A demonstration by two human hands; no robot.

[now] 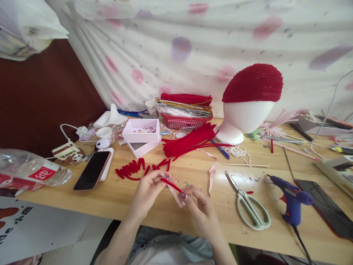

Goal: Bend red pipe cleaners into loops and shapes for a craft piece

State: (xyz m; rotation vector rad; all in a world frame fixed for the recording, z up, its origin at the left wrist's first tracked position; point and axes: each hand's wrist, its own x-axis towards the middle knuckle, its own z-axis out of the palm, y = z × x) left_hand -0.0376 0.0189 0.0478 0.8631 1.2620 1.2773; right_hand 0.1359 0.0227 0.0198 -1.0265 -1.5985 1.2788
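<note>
Between my two hands is a short piece of red chenille stem [171,184]. My left hand [149,189] pinches its upper left end, together with a pale pink tape measure [174,194]. The fingertips of my right hand [199,203] close on the stem's other end, beside the end of the tape. Another stretch of tape lies curled on the table to the right. Just beyond my left hand, several bent red chenille pieces [132,168] lie in a loose row. Farther back is a bundle of long red chenille stems [189,141].
A white mannequin head [234,114] wears a red chenille cap [253,84]. Scissors [249,206] and a blue glue gun [292,198] lie on the right. A phone [92,171] and a plastic bottle [35,171] are left; a bead box [141,131] and red basket [187,120] stand behind.
</note>
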